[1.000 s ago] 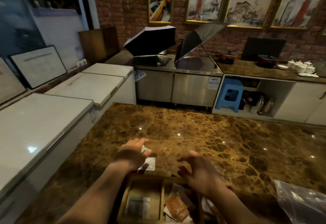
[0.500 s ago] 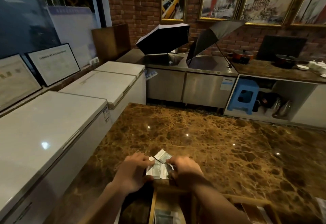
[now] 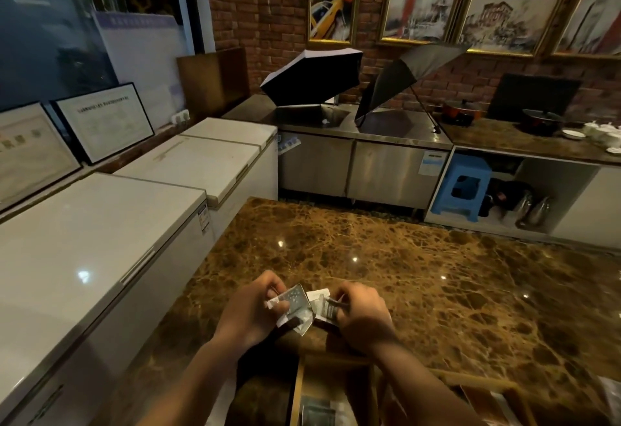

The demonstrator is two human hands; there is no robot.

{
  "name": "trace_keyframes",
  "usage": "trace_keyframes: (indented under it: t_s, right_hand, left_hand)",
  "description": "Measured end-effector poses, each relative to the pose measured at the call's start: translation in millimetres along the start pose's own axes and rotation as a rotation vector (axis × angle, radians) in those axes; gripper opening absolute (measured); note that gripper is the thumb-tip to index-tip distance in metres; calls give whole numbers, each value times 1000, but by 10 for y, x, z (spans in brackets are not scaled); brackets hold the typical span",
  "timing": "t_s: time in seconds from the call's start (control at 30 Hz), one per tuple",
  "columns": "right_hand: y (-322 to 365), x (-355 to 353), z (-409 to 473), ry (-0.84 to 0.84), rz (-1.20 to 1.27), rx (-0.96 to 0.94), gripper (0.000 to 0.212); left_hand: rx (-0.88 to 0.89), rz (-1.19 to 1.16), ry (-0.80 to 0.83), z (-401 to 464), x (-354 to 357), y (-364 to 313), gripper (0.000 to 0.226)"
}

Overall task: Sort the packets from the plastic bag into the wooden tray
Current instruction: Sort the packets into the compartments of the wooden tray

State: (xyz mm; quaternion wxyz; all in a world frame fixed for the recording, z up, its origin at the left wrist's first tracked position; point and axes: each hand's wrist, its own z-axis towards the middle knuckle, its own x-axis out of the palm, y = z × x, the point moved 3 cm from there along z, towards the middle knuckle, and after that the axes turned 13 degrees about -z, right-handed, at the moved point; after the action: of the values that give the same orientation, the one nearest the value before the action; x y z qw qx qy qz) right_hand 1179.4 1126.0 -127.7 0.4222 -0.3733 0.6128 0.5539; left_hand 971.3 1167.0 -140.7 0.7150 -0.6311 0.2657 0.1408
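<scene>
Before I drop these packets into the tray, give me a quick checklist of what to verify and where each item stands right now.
1. Left hand grips a packet: ok.
2. Right hand grips a second packet: ok.
3. Packets separated: cannot tell, they overlap.
4. Wooden tray below the hands: ok.
5. Tray compartment has room: cannot tell, mostly out of frame.
6. Packet types readable: not ok, too blurred.

Both hands are up over the brown marble counter [image 3: 386,257]. The left hand [image 3: 250,313] pinches a silvery packet [image 3: 295,299], the right hand [image 3: 361,314] grips a white-and-grey packet [image 3: 323,304] just beside it. Below the grip sits the wooden tray [image 3: 336,385], one packet inside.
</scene>
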Motion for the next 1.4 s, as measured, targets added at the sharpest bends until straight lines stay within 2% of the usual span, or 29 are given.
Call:
trace_keyframes:
  t_s: [0.17,0.27,0.4,0.53,0.7,0.77,0.87,1.03,1.13,1.27,1.4]
  right_hand:
    - [-150,-342,-184,-70,129,40,22]
    - [-269,-461,-319,-78,132,25,20]
    - [-359,-549,-545,9,168,29,20]
    - [-427,-561,-763,54,277,73,20]
    - [-398,-482,-992,232,317,64,18]
    - [-363,-408,-1066,304,345,36,15]
    - [-290,-327,-1132,318,286,-59,16]
    - [-229,-271,-1135,130,-10,-114,16]
    - [-257,-305,-1012,27,-40,-97,20]
    - [-338,-304,-784,45,-35,-55,17]
    - [-380,-257,-499,32,-78,-13,23]
  left_hand:
    - [79,-125,84,-220,-69,-311,30]
    - [56,-191,103,-442,-37,-456,26]
    - [-11,-109,187,-677,85,-499,18]
    - [56,-17,285,-863,249,-536,17]
    - [4,104,335,-1033,397,-482,13]
    - [7,168,322,-1088,424,-492,15]
    - [67,277,271,-1117,435,-510,26]
    - [136,247,157,-1031,323,-444,28]
    - [130,227,49,-934,189,-349,27]
    - [97,195,-7,-770,41,-244,35]
    - [87,221,-8,-572,-17,-124,31]
